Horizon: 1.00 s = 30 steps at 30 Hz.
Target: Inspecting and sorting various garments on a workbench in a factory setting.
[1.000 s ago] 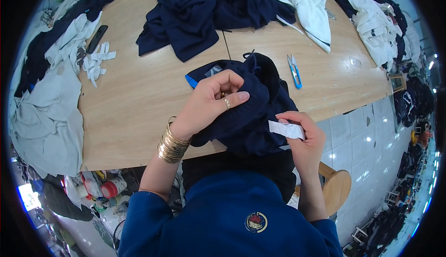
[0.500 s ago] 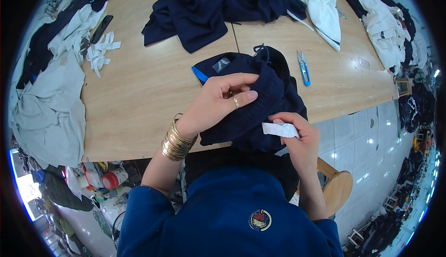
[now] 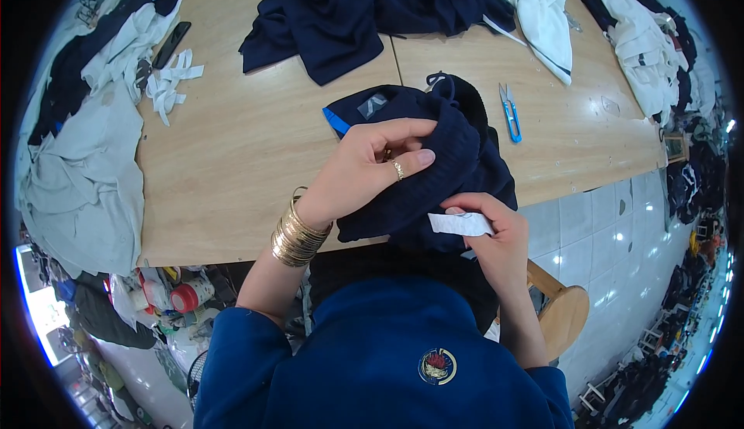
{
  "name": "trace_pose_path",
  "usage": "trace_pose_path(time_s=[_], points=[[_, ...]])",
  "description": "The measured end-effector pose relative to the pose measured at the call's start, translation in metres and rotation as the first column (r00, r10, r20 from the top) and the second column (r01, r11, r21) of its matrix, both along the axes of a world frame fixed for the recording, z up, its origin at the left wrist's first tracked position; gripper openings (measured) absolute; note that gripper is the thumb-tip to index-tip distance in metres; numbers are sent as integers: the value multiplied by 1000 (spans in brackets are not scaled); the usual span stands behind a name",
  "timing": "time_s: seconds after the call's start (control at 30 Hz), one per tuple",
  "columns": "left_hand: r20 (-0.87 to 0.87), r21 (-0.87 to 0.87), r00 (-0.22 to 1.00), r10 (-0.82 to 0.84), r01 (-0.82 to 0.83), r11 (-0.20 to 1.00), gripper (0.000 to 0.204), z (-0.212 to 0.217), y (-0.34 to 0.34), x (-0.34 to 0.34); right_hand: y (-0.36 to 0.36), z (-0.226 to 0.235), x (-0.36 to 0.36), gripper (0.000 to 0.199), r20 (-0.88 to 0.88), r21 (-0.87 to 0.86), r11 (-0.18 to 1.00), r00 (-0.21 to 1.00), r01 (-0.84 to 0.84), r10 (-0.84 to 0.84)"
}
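Note:
A dark navy garment (image 3: 418, 185) with a gathered waistband and a drawstring loop lies bunched at the table's near edge. My left hand (image 3: 372, 161) pinches the waistband between thumb and fingers. Lower on the right, my right hand (image 3: 492, 231) has its fingertips on the cloth. A white fabric label (image 3: 460, 224) lies under its thumb and across its fingers; whether it is sewn to the garment I cannot tell. On the garment's far left part a small clear patch (image 3: 373, 106) and a bright blue edge (image 3: 335, 121) show.
Blue-handled thread snips (image 3: 511, 115) lie right of the garment. More navy garments (image 3: 325, 26) and a white one (image 3: 535, 14) are at the far side. At the left are a black phone (image 3: 172, 44), white strips (image 3: 172, 84) and pale cloth (image 3: 85, 181). A wooden stool (image 3: 564, 320) stands right.
My right hand has shifted slightly left along the garment with the white label. My left hand keeps its pinch on the waistband.

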State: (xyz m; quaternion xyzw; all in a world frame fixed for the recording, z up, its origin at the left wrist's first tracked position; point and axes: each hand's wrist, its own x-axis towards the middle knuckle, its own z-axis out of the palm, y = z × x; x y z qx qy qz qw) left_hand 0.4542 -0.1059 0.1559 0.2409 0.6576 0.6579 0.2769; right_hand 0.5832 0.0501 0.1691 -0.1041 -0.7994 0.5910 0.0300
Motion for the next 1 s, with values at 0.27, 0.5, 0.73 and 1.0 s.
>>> trace_pose_path(time_s=[0.27, 0.5, 0.73, 1.0], points=[[34, 200, 998, 53, -59, 978, 33, -4, 5, 10, -14, -13, -17, 9, 152, -556, 797, 972, 236, -181], [-84, -146, 982, -169, 155, 977, 29, -1, -19, 24, -4, -20, -12, 22, 185, -801, 552, 973, 229, -135], [108, 12, 974, -200, 200, 980, 23, -5, -18, 25, 1, -21, -9, 22, 254, -954, 160, 967, 253, -12], [18, 23, 977, -214, 213, 977, 22, -6, -19, 26, 1, -20, -6, 20, -16, -448, 878, 980, 171, -199]])
